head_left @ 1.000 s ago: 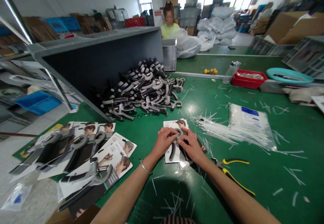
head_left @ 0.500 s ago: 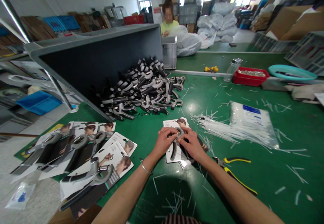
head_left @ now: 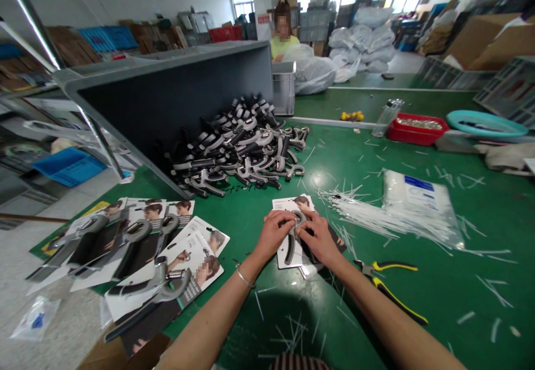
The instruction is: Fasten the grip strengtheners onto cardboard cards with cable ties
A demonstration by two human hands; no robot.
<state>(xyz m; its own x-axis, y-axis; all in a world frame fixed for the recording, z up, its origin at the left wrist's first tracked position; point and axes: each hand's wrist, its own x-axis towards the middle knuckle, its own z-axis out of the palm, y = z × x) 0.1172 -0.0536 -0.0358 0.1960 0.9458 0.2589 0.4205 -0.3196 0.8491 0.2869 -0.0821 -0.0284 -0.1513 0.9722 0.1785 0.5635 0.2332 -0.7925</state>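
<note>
In the head view, a grey and black hand grip strengthener (head_left: 289, 252) lies on a printed backing card (head_left: 281, 204) in front of me. My left hand (head_left: 273, 233) pinches the left side of its curved top with closed fingers. From the other side my right hand (head_left: 320, 239) is closed on the same curved top, its fingertips close to the left ones. Whether a cable tie is between the fingertips I cannot tell. Another card's edge shows beneath. Diagonal cutters (head_left: 378, 274) with yellow and black handles lie right of my right hand.
Loose white cable ties (head_left: 363, 212) lie beside their plastic bag (head_left: 412, 191). A tipped grey crate (head_left: 137, 97) spills a heap of hand grips (head_left: 246, 147). Carded hand grips (head_left: 165, 283) overlap at the left edge. A red tray (head_left: 418, 130) and a person (head_left: 284, 41) are farther back.
The whole view has shifted slightly to the right. Both hands stay at the curved top of the hand grip, with only small finger movement.
</note>
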